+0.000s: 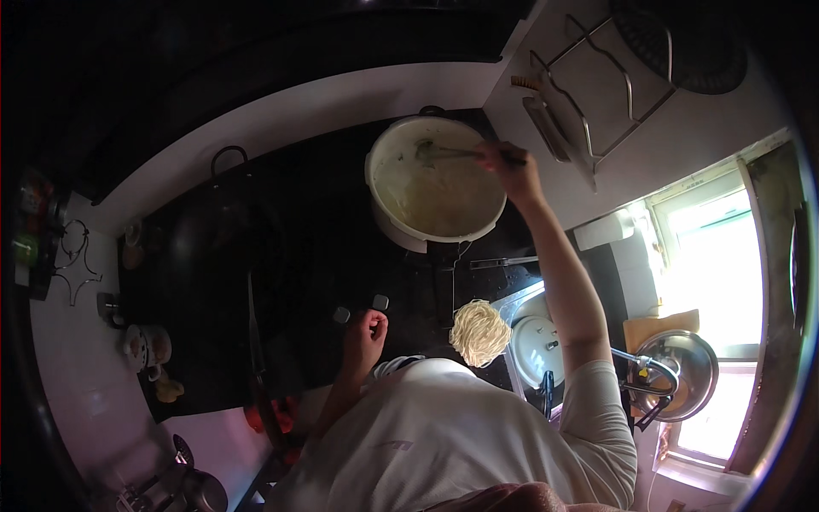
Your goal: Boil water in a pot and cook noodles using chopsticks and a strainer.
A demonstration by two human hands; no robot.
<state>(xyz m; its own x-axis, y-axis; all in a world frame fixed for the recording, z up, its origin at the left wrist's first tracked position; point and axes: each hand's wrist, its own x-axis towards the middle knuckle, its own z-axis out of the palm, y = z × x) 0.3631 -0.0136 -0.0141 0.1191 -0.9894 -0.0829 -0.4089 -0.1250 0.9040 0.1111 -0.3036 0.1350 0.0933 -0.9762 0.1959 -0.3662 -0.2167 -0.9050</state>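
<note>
Over a large pale pot (377, 211), my right hand (508, 168) grips the dark handle of a ladle-like utensil (451, 153). The utensil's head is inside the pot near the far left wall, with some green bits about it. Cloudy yellowish liquid (435, 201) fills the pot's lower part. My left hand (366, 336) is curled beside two square stove knobs (381, 302), close to my body. Nothing shows in its fingers. A round nest of pale noodles (480, 333) lies between the pot and the sink, at the counter's front.
A pale lid (536, 351) with valves lies in the sink at right. Beyond it are a faucet (665, 377) and a steel bowl (694, 358). A dark wok (224, 217) stands left of the pot. A wire rack (630, 96) hangs on the right wall.
</note>
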